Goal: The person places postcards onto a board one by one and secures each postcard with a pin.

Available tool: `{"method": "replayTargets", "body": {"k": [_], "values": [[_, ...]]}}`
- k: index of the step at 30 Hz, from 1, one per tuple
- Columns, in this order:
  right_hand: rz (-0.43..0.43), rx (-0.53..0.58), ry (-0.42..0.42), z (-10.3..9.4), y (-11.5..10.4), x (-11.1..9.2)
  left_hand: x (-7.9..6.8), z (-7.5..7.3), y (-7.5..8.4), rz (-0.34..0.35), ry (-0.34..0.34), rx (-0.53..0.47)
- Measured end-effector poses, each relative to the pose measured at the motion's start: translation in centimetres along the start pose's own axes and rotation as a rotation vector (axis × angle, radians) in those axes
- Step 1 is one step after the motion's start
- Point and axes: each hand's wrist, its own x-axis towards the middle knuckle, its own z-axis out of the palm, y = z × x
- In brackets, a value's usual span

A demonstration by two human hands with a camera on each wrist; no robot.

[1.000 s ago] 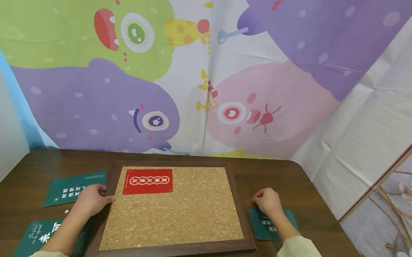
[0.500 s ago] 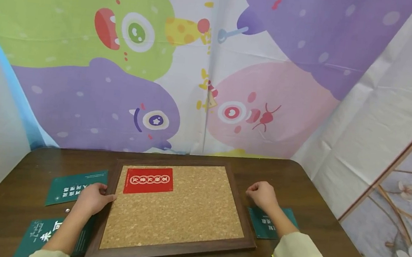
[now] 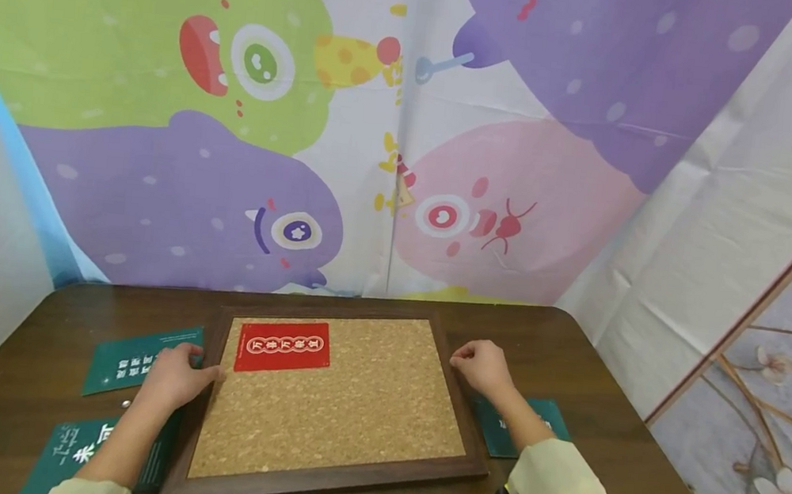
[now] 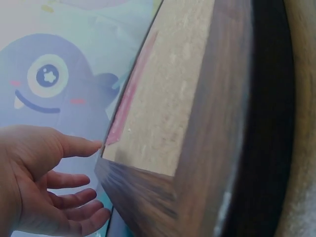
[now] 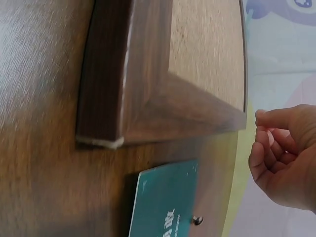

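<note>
A wood-framed cork board [image 3: 352,402] lies on the table, with a red card [image 3: 284,347] at its upper left. My left hand [image 3: 172,376] is at the board's left side; the straight thumb touches the frame while the other fingers hang loosely bent beside it, as the left wrist view [image 4: 44,182] also shows. Over the right frame edge is my right hand [image 3: 485,367], fingers curled and the thumb tip close to the index tip. In the right wrist view this hand [image 5: 289,153] shows nothing I can make out between the fingertips.
Green cards [image 3: 142,358] lie left of the board, partly behind the left arm. Another green card [image 5: 165,197] lies to the right, with a silver pushpin [image 5: 197,220] beside it. A small silver stud [image 3: 126,404] sits between the left cards. A printed cloth [image 3: 408,121] hangs behind the table.
My right hand has moved left and slightly away from me, from above the right green card to the frame's right edge. The left hand stays in place.
</note>
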Motion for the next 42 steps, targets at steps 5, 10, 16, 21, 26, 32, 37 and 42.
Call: {"method": "replayTargets", "body": {"k": [5, 10, 16, 21, 26, 32, 37, 42], "values": [[-0.026, 0.025, -0.002, 0.7, -0.8, 0.3, 0.1, -0.1, 0.5, 0.051, 0.063, 0.033], [-0.002, 0.032, -0.016, 1.5, -2.1, 0.7, 0.2, 0.1, 1.3, 0.100, 0.112, 0.024], [-0.010, 0.031, -0.024, 2.1, -3.5, 1.0, 0.5, 0.6, 1.9, 0.149, 0.137, -0.020], [-0.020, 0.038, -0.035, 2.7, -4.4, 1.3, 0.5, 0.9, 2.5, 0.164, 0.127, -0.038], [-0.034, 0.049, -0.043, 3.1, -5.5, 1.3, 0.7, 1.2, 3.1, 0.188, 0.101, -0.043], [-0.093, 0.052, -0.034, 3.7, -6.5, 1.2, 1.1, 1.8, 3.5, 0.205, 0.097, -0.038], [-0.101, 0.061, -0.040, 4.3, -7.1, 1.3, 1.4, 2.4, 3.6, 0.211, 0.101, -0.042], [-0.131, 0.061, -0.038, 5.1, -7.5, 1.3, 1.5, 2.8, 3.8, 0.240, 0.088, -0.048]]}}
